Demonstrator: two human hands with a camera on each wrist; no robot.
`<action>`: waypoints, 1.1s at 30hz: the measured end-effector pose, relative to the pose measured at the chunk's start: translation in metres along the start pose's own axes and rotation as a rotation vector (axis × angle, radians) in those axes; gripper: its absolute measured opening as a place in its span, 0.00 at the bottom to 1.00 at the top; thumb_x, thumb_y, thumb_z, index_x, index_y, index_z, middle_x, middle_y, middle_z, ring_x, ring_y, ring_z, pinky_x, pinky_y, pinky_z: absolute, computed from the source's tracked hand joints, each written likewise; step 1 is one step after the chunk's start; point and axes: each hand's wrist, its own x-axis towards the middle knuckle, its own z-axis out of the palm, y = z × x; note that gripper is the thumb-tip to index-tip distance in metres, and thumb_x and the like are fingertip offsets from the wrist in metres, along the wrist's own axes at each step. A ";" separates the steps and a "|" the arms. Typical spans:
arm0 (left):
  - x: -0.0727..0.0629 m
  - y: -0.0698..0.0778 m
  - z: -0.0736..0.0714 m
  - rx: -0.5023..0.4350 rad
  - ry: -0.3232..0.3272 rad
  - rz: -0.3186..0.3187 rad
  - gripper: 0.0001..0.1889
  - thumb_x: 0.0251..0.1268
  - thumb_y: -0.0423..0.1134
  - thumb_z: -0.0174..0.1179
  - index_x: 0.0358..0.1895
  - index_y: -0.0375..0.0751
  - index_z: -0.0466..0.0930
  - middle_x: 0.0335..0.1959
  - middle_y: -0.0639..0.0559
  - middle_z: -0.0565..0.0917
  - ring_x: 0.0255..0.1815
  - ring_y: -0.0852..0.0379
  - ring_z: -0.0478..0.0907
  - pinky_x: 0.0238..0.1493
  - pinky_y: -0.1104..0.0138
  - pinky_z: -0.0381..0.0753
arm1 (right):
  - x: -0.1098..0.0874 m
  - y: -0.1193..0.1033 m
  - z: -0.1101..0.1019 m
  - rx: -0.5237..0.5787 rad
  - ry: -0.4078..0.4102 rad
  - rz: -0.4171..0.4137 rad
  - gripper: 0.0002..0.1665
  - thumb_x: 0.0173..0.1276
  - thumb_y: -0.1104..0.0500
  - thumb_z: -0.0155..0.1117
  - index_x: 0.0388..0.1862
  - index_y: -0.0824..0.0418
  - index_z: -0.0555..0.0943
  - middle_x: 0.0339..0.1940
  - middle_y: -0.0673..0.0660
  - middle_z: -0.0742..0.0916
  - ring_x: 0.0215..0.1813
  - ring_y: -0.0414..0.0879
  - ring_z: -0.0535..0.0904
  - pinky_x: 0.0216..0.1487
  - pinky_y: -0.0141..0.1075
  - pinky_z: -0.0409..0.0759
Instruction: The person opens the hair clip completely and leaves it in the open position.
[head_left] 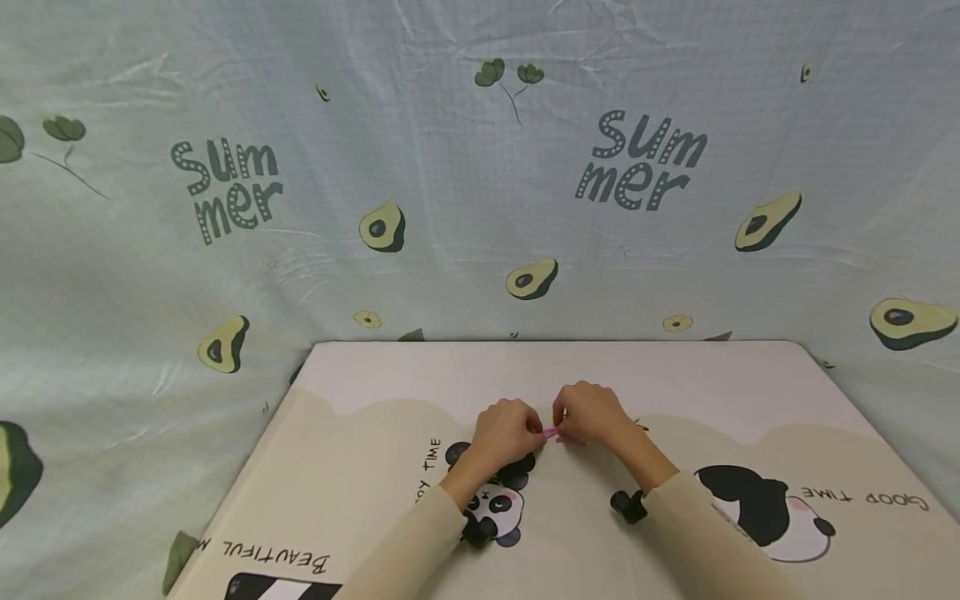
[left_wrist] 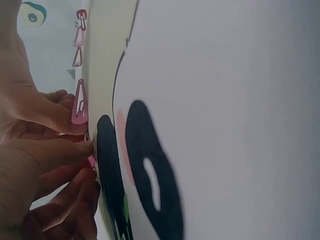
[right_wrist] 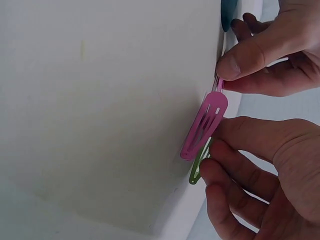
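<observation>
Over the table, my left hand [head_left: 506, 429] and right hand [head_left: 592, 412] meet fingertip to fingertip, with a slim pink hair clip [head_left: 551, 432] between them. Seen from the right wrist, the left thumb and finger pinch a narrow pink clip. A wider pink snap clip [right_wrist: 205, 125] meets its end at the right fingertips. Behind that, a green clip [right_wrist: 195, 172] sticks out beside the right fingers. Whether the clips are linked I cannot tell. The left wrist view has another magenta clip [left_wrist: 80, 105] by the right thumb, and the fingers hide part of the clips.
Farther right, smaller pink clips [left_wrist: 77, 56] and a dark red clip [left_wrist: 82, 17] continue in a row. The pale table [head_left: 555, 517] has printed pandas and lettering. A curtain with avocado prints [head_left: 450, 167] hangs behind its far edge.
</observation>
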 end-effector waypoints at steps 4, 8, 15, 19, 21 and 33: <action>-0.001 0.002 -0.002 0.043 0.009 0.050 0.05 0.59 0.44 0.72 0.30 0.49 0.92 0.23 0.60 0.87 0.23 0.63 0.75 0.22 0.70 0.71 | 0.001 -0.001 -0.001 0.000 -0.015 0.001 0.08 0.60 0.61 0.76 0.24 0.50 0.90 0.29 0.47 0.88 0.29 0.43 0.76 0.28 0.38 0.75; -0.001 0.004 -0.004 0.109 0.015 0.104 0.06 0.57 0.45 0.72 0.27 0.50 0.90 0.20 0.60 0.84 0.21 0.63 0.73 0.20 0.70 0.69 | 0.001 0.000 -0.001 0.012 -0.017 0.001 0.09 0.60 0.62 0.76 0.22 0.50 0.89 0.26 0.46 0.87 0.29 0.42 0.76 0.29 0.38 0.75; 0.002 0.001 -0.002 0.136 0.034 0.076 0.08 0.53 0.51 0.75 0.26 0.53 0.89 0.20 0.62 0.84 0.21 0.63 0.72 0.19 0.69 0.67 | 0.001 0.003 0.001 0.031 -0.022 -0.021 0.06 0.60 0.58 0.78 0.25 0.50 0.90 0.27 0.46 0.89 0.29 0.42 0.76 0.31 0.40 0.77; 0.003 -0.001 -0.005 0.105 0.051 0.063 0.08 0.53 0.50 0.74 0.28 0.52 0.90 0.21 0.62 0.84 0.22 0.62 0.72 0.20 0.69 0.68 | 0.000 0.002 -0.004 0.035 -0.024 -0.019 0.04 0.61 0.58 0.77 0.28 0.52 0.90 0.28 0.46 0.88 0.30 0.42 0.76 0.32 0.39 0.77; 0.002 -0.001 -0.007 0.093 0.064 0.057 0.08 0.54 0.50 0.73 0.30 0.52 0.90 0.23 0.62 0.85 0.22 0.62 0.72 0.21 0.69 0.68 | -0.001 0.001 -0.008 0.030 -0.011 -0.025 0.03 0.62 0.58 0.77 0.29 0.53 0.90 0.28 0.47 0.88 0.30 0.42 0.76 0.33 0.39 0.78; -0.013 0.000 -0.035 -0.132 0.128 0.064 0.05 0.56 0.46 0.69 0.32 0.52 0.90 0.24 0.63 0.86 0.25 0.66 0.73 0.25 0.71 0.70 | -0.026 -0.010 -0.035 0.047 0.083 -0.069 0.04 0.64 0.56 0.75 0.35 0.54 0.87 0.26 0.46 0.84 0.29 0.40 0.75 0.31 0.34 0.77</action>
